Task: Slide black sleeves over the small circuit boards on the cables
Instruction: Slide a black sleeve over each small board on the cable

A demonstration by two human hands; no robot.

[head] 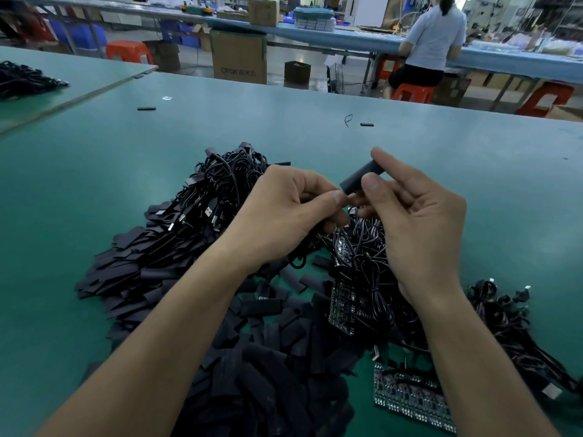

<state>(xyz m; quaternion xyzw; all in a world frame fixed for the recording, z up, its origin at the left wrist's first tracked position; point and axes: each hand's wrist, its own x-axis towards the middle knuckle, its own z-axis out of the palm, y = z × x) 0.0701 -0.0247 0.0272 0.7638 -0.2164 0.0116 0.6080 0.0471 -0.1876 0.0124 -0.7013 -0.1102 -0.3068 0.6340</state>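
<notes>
My right hand (pixel 413 212) pinches a black sleeve (pixel 361 177) between thumb and forefinger, tilted up to the right above the table. My left hand (pixel 284 212) is closed on the end of a black cable right at the sleeve's lower opening; its fingers hide the small board there. Below the hands lies a tangle of black cables with small circuit boards (pixel 362 272). A big heap of loose flat black sleeves (pixel 252 351) spreads in front of me. Behind my left hand sits a pile of black USB cables (pixel 217 190).
The green table (pixel 489 171) carries panels of circuit boards (pixel 413 402) at the lower right and another cable bundle (pixel 511 316) beside them. Stray sleeves (pixel 146 108) lie far out. A second table holds cables (pixel 22 78). A person sits at a far bench (pixel 429 42).
</notes>
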